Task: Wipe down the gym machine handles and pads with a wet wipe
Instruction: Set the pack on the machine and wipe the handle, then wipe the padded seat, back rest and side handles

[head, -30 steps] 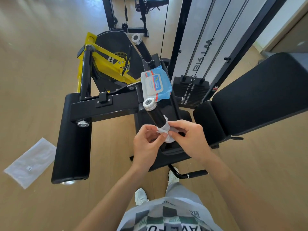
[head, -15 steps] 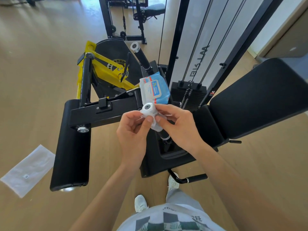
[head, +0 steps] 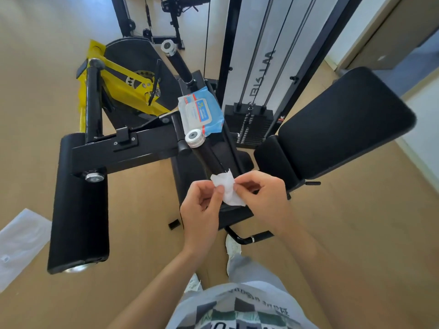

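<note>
A black handle (head: 206,155) with a white and silver end cap rises toward me from the gym machine. A white wet wipe (head: 227,188) is wrapped around the handle's lower end. My left hand (head: 202,210) pinches the wipe from the left and my right hand (head: 263,198) pinches it from the right. A second black handle (head: 178,62) stands farther back. A black leg roller pad (head: 78,205) lies at the left, and a black seat and back pad (head: 337,124) at the right.
A blue and white wet wipe pack (head: 200,112) rests on the machine between the two handles. A yellow frame (head: 121,86) and a weight stack (head: 251,124) stand behind. A clear plastic bag (head: 19,243) lies on the wooden floor at the left.
Both hands have slid the wipe down from the handle's end cap to its lower part. The end cap now shows bare.
</note>
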### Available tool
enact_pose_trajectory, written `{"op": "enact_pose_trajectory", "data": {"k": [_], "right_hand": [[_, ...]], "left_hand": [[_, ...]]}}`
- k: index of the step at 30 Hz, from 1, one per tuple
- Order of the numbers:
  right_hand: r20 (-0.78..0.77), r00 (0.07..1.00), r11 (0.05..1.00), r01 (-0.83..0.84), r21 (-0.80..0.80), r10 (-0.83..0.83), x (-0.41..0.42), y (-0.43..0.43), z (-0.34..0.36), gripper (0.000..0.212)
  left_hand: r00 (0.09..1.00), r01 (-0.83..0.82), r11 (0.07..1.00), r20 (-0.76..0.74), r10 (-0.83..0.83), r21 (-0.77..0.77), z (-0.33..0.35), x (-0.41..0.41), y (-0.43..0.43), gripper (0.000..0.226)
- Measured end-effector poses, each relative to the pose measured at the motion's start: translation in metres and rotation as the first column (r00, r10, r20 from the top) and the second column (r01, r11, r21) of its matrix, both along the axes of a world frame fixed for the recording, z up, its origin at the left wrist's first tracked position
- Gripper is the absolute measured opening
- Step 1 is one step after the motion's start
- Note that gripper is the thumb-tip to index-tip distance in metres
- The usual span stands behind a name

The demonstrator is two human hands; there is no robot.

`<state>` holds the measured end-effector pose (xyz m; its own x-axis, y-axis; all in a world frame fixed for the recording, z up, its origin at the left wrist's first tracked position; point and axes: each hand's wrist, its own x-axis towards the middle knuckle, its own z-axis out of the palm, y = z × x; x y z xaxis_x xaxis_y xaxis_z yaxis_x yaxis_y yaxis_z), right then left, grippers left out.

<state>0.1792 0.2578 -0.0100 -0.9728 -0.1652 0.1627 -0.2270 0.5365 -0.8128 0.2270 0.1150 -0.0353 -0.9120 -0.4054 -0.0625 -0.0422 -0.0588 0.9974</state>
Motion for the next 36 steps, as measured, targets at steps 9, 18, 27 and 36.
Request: {"op": "enact_pose_trajectory", "data": {"k": [9,18,27,36], "right_hand": [[0.29,0.955,0.991,0.096,-0.09,-0.067,0.008,0.068,0.001,0.013],[0.318,0.945,0.997,-0.064,-0.037,0.072,-0.067,0.105,-0.042,0.013],[0.283,0.908,0.95,-0.279,-0.143,0.309,-0.143,0.092,-0.074,0.015],[0.311,0.817,0.867,-0.403,-0.294,0.485,-0.132,0.073,-0.079,0.036]], "left_hand": [[0.998,0.03,1.0,-0.06,-0.029,0.009,0.006,0.002,0.02,0.016],[0.997,0.047,0.657,-0.002,-0.073,-0.752,0.003,-0.03,0.056,0.03],[0.985,-0.046,0.262,0.0,0.171,-0.964,0.003,-0.06,0.089,0.015],[0.941,-0.06,0.102,-0.022,0.337,-0.993,-0.02,-0.05,0.118,0.018]]}}
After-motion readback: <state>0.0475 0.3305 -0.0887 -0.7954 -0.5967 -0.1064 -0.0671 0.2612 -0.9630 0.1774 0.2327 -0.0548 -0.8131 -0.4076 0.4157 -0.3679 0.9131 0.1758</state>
